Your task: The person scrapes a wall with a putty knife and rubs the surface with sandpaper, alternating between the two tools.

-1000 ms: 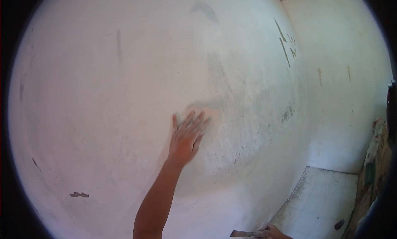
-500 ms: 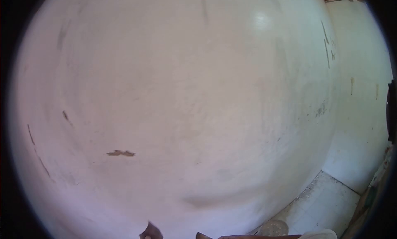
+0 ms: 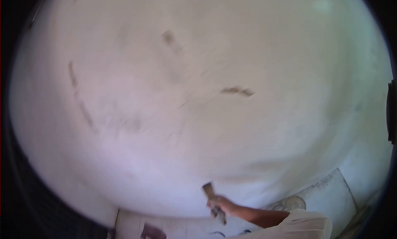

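Note:
My right hand (image 3: 219,206) is closed round the handle of a scraper (image 3: 208,190) at the lower middle. The tool's flat blade points up and slightly left, in front of the lower part of a pale wall (image 3: 186,131). At the bottom edge, left of centre, is a blurred dark brown shape (image 3: 153,231). Whether this is my left hand or something in it, I cannot tell. Brown chipped marks (image 3: 237,91) and grey smudges show on the wall.
Pale floor tiles (image 3: 178,227) run along the foot of the wall. A round, greyish object (image 3: 295,203) stands on the floor beyond my white sleeve (image 3: 308,224). A dark slatted surface (image 3: 45,206) is at the lower left.
The view has tilted down and turned left, so the wall marks sit higher and further right. My right hand and the whole scraper have come into view.

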Demonstrator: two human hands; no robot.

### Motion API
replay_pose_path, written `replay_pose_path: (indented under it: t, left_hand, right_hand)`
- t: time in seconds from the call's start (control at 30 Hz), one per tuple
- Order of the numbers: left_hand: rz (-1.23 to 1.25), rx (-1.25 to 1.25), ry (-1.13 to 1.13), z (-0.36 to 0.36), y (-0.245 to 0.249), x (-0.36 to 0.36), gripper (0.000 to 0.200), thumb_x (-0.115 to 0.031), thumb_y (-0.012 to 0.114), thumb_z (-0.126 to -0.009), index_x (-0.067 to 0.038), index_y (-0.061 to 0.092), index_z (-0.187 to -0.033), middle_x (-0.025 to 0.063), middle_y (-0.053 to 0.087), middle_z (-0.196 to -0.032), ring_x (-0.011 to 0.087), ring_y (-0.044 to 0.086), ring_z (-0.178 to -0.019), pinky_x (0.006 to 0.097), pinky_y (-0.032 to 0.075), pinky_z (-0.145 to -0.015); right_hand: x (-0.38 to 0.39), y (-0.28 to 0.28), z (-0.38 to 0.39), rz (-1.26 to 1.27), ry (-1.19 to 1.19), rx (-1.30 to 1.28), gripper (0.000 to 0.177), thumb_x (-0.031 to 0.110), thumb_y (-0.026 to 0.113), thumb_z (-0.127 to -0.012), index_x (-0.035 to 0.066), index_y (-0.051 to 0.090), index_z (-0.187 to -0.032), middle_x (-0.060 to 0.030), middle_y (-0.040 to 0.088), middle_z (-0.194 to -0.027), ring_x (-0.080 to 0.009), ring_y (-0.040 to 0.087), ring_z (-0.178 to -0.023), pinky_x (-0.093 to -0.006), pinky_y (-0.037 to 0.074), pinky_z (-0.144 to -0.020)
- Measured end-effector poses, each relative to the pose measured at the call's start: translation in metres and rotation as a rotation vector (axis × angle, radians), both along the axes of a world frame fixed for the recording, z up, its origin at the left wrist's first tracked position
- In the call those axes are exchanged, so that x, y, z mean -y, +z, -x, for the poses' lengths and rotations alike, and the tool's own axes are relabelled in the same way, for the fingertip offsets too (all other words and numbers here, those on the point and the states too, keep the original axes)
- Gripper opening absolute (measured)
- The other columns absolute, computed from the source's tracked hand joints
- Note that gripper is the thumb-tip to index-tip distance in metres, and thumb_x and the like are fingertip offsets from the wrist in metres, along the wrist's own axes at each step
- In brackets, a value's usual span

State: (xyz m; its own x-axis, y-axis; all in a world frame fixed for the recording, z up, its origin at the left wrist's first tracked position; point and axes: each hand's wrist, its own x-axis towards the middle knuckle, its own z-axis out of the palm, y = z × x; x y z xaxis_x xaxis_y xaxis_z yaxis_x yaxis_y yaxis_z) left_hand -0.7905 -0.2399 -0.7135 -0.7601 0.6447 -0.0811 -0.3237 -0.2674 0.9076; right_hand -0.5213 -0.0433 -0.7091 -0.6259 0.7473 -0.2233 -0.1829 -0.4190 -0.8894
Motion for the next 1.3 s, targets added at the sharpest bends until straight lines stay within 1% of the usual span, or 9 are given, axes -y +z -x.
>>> replay_pose_path:
  t: [0.07,0.1,0.13,0.17,0.33,0.53,0.8,1.13,1.3]
  left_hand:
    - [0.033,-0.026,-0.072,0.044,-0.038,-0.004,0.044,-0.034,0.055,-0.097,-0.002,0.051,-0.128,0.0095,0.058,-0.116,0.0194,0.055,-0.103,0.0331,0.043,-0.092]
    - [-0.125,-0.067,-0.004,0.05,-0.04,-0.015,0.026,-0.014,0.048,-0.096,-0.001,0.058,-0.116,0.0074,0.065,-0.104,0.0165,0.06,-0.095,0.0327,0.044,-0.088]
    - [-0.103,-0.115,-0.059,0.052,-0.017,-0.024,0.027,-0.018,0.046,-0.099,0.0,0.056,-0.116,0.0023,0.06,-0.096,0.01,0.053,-0.088,0.0286,0.043,-0.08]
    - [-0.101,-0.179,-0.149,0.069,-0.026,-0.034,0.031,-0.021,0.048,-0.099,-0.002,0.051,-0.123,0.0037,0.058,-0.108,0.0124,0.053,-0.098,0.0303,0.042,-0.084]
    - [-0.096,-0.222,-0.259,0.068,-0.019,-0.094,0.023,-0.009,0.045,-0.097,0.002,0.06,-0.11,0.0026,0.062,-0.098,0.0087,0.053,-0.09,0.0255,0.041,-0.081]
    - [-0.042,-0.564,-0.245,0.109,0.004,-0.151,0.029,-0.001,0.043,-0.094,0.008,0.056,-0.118,0.0145,0.057,-0.12,0.0182,0.054,-0.105,0.0285,0.04,-0.095]
    - [-0.067,-1.031,0.057,0.23,0.03,-0.216,0.036,0.008,0.039,-0.09,0.008,0.055,-0.122,0.0241,0.05,-0.131,0.0359,0.05,-0.123,0.0404,0.042,-0.101]
    - [-0.336,-1.628,0.225,0.386,0.07,-0.338,0.046,0.001,0.035,-0.093,-0.004,0.045,-0.138,0.0243,0.037,-0.143,0.044,0.032,-0.136,0.0565,0.026,-0.11]
    - [-0.428,-1.657,0.067,0.427,0.062,-0.378,0.045,-0.018,0.032,-0.102,-0.011,0.034,-0.146,0.0272,0.018,-0.152,0.0443,0.016,-0.142,0.0589,0.015,-0.113]
  right_hand:
    - [-0.004,-0.001,0.028,0.014,-0.062,-0.045,0.021,0.024,0.057,-0.093,0.004,0.052,-0.089,-0.0097,0.058,-0.077,-0.0223,0.064,-0.056,-0.0368,0.054,-0.053]
    - [-0.003,0.003,0.039,-0.004,-0.087,-0.047,0.018,0.022,0.056,-0.094,0.004,0.052,-0.094,-0.0094,0.057,-0.078,-0.0219,0.063,-0.056,-0.0355,0.053,-0.051]
    - [-0.005,0.007,0.049,-0.036,-0.124,-0.048,0.018,0.019,0.055,-0.095,0.003,0.052,-0.1,-0.009,0.057,-0.078,-0.0214,0.062,-0.055,-0.0342,0.052,-0.05]
    - [-0.008,0.006,0.057,-0.118,-0.124,-0.067,0.016,0.017,0.055,-0.094,0.003,0.051,-0.101,-0.0093,0.057,-0.078,-0.021,0.061,-0.055,-0.034,0.053,-0.05]
    - [-0.024,0.012,0.072,-0.248,-0.168,-0.083,0.018,0.013,0.055,-0.095,0.002,0.048,-0.106,-0.0093,0.057,-0.075,-0.0181,0.06,-0.059,-0.0337,0.054,-0.051]
    - [-0.075,0.026,0.147,-0.24,-0.189,-0.018,0.024,0.02,0.052,-0.097,-0.001,0.049,-0.106,-0.0063,0.053,-0.082,-0.0125,0.056,-0.062,-0.0293,0.05,-0.051]
    - [-0.119,0.037,0.251,-0.311,-0.168,0.01,0.018,0.02,0.049,-0.099,0.002,0.049,-0.1,-0.0048,0.053,-0.072,-0.0103,0.054,-0.059,-0.0269,0.045,-0.05]
    - [-0.12,0.037,0.341,-0.189,-0.52,0.079,0.017,0.02,0.048,-0.099,0.003,0.045,-0.102,-0.0037,0.052,-0.07,-0.0096,0.05,-0.051,-0.0263,0.043,-0.047]
    - [-0.121,0.031,0.382,-0.119,-0.713,0.055,0.017,0.021,0.045,-0.1,0.004,0.044,-0.101,-0.0034,0.049,-0.067,-0.0085,0.045,-0.047,-0.0244,0.039,-0.042]
